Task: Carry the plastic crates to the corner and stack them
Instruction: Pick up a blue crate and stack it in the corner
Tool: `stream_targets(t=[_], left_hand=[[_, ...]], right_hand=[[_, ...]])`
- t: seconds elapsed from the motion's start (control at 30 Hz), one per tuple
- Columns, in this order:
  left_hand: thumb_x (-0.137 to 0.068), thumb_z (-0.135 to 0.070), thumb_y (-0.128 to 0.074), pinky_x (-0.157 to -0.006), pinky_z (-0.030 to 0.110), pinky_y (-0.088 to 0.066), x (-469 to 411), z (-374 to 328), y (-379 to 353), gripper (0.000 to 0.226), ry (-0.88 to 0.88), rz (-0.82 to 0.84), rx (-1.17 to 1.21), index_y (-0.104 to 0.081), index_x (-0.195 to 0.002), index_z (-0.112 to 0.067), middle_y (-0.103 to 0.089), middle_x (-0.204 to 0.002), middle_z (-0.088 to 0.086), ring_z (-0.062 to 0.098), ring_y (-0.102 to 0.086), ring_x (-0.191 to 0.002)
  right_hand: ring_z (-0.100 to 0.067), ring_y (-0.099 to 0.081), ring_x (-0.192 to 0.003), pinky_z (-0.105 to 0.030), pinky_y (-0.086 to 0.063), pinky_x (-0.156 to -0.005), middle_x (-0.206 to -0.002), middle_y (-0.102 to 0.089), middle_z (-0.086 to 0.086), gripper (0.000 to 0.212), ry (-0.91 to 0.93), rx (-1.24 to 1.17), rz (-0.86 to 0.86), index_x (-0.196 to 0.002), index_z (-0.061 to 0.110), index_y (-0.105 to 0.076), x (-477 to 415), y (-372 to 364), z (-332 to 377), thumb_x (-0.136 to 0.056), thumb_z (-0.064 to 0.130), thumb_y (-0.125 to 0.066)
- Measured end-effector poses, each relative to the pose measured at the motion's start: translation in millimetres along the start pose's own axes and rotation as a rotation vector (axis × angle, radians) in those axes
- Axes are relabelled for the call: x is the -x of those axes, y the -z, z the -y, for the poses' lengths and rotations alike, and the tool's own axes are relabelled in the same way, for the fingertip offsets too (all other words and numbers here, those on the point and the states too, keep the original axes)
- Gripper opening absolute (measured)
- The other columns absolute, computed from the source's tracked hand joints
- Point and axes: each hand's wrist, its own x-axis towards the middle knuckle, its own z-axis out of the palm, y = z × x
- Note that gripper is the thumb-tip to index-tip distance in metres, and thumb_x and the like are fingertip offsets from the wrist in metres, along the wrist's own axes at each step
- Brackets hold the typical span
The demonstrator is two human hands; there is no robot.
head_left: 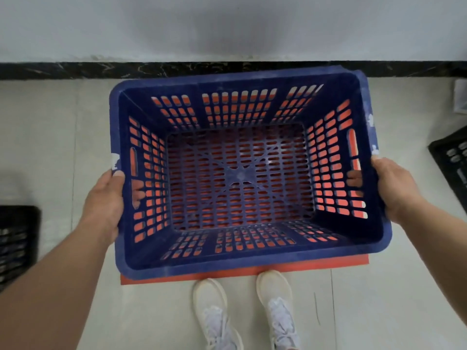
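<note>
A blue slotted plastic crate (pixel 240 258) fills the middle of the head view, seen from above with its inside bare. My left hand (pixel 106 200) grips its left side, fingers through the handle slot. My right hand (pixel 394 188) grips the right side the same way. Directly under the blue crate is a red crate (pixel 227 275); only its front rim and red patches through the blue slots show. Whether the blue crate rests in the red one or hovers above it I cannot tell.
A white wall with a black skirting strip (pixel 75 70) runs just beyond the crates. A black crate (pixel 17 243) stands at the left edge, another black crate (pixel 452 160) at the right edge. My white shoes (pixel 242 311) stand on the pale tiled floor just behind the crates.
</note>
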Motion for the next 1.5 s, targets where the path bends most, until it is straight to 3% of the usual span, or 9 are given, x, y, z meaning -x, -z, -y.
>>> stream_targets(t=[0.17, 0.33, 0.5, 0.67, 0.93, 1.07, 1.2, 1.37, 1.5], left_hand=[[-0.101, -0.035, -0.040, -0.079, 0.037, -0.053, 2.7, 6.5, 3.4, 0.025, -0.015, -0.021, 0.083, -0.064, -0.103, -0.027, -0.070, -0.099, 0.008, 0.017, -0.061, -0.075], [-0.096, -0.049, -0.044, -0.079, 0.044, -0.056, 4.4, 8.2, 0.0, 0.039, -0.010, -0.049, 0.017, -0.063, -0.112, -0.019, -0.073, -0.098, 0.008, 0.025, -0.068, -0.080], [-0.098, -0.045, -0.044, -0.067, 0.038, -0.053, 17.0, 8.3, -5.2, 0.039, -0.035, -0.115, 0.029, -0.062, -0.092, -0.011, -0.065, -0.080, 0.010, 0.025, -0.058, -0.065], [-0.097, -0.040, -0.047, -0.069, 0.042, -0.051, 29.0, 0.9, 12.9, 0.029, 0.021, -0.095, 0.140, -0.062, -0.084, -0.018, -0.061, -0.076, 0.010, 0.025, -0.054, -0.065], [-0.096, -0.027, -0.041, -0.061, 0.038, -0.043, 95.5, -6.3, 98.9, 0.027, 0.100, -0.117, 0.337, -0.058, -0.079, -0.014, -0.056, -0.070, 0.010, 0.024, -0.047, -0.057], [-0.098, -0.027, -0.038, -0.063, 0.037, -0.041, 137.8, -11.7, 157.8, 0.030, 0.087, -0.186, 0.427, -0.060, -0.084, -0.013, -0.060, -0.065, 0.008, 0.024, -0.047, -0.058], [-0.102, -0.022, -0.037, -0.058, 0.034, -0.040, 194.8, -25.1, 212.1, 0.028, 0.074, -0.300, 0.526, -0.059, -0.090, -0.009, -0.058, -0.064, 0.008, 0.022, -0.045, -0.055], [-0.102, -0.020, -0.038, -0.057, 0.032, -0.040, 254.8, -16.9, 278.7, 0.028, 0.084, -0.442, 0.655, -0.061, -0.093, -0.005, -0.056, -0.070, 0.012, 0.022, -0.045, -0.057], [-0.102, -0.019, -0.037, -0.058, 0.033, -0.040, 290.4, 9.9, 330.4, 0.029, 0.096, -0.560, 0.746, -0.060, -0.093, -0.004, -0.057, -0.071, 0.014, 0.024, -0.046, -0.059]], right_hand=[[-0.030, -0.060, -0.072, -0.041, -0.053, -0.071, -0.083, -0.065, -0.015, 0.048, 0.032, 0.032, -0.024, -0.101, 0.000, -0.064, 0.6, -1.4, -0.1, -0.097, 0.041, -0.038], [-0.029, -0.057, -0.067, -0.040, -0.051, -0.071, -0.081, -0.062, -0.017, 0.045, 0.003, -0.012, -0.001, -0.092, 0.005, -0.062, 4.8, 0.6, 8.5, -0.097, 0.042, -0.039], [-0.030, -0.058, -0.067, -0.044, -0.052, -0.074, -0.084, -0.063, -0.020, 0.042, -0.013, -0.020, -0.034, -0.085, 0.009, -0.064, 14.5, -2.0, 8.6, -0.092, 0.044, -0.044], [-0.028, -0.058, -0.065, -0.042, -0.053, -0.071, -0.079, -0.064, -0.016, 0.039, 0.034, 0.017, -0.051, -0.092, 0.002, -0.066, 32.1, 0.4, 33.9, -0.094, 0.035, -0.045], [-0.028, -0.057, -0.057, -0.034, -0.047, -0.056, -0.072, -0.063, -0.015, 0.034, 0.158, 0.160, 0.054, -0.087, 0.001, -0.063, 106.9, -0.1, 115.7, -0.096, 0.028, -0.044], [-0.032, -0.057, -0.060, -0.046, -0.051, -0.068, -0.071, -0.064, -0.021, 0.038, 0.279, 0.298, 0.129, -0.088, -0.005, -0.063, 159.1, -6.6, 168.2, -0.097, 0.025, -0.041], [-0.036, -0.060, -0.064, -0.046, -0.051, -0.066, -0.076, -0.067, -0.027, 0.037, 0.427, 0.407, 0.215, -0.084, -0.004, -0.064, 216.7, -25.1, 219.0, -0.098, 0.023, -0.042], [-0.035, -0.059, -0.072, -0.041, -0.047, -0.065, -0.076, -0.064, -0.017, 0.031, 0.562, 0.517, 0.385, -0.093, 0.002, -0.061, 287.3, -66.7, 265.8, -0.100, 0.026, -0.043], [-0.031, -0.055, -0.068, -0.034, -0.046, -0.066, -0.054, -0.067, 0.004, 0.024, 0.666, 0.556, 0.497, -0.083, 0.014, -0.060, 353.5, -115.4, 288.5, -0.100, 0.023, -0.044]])
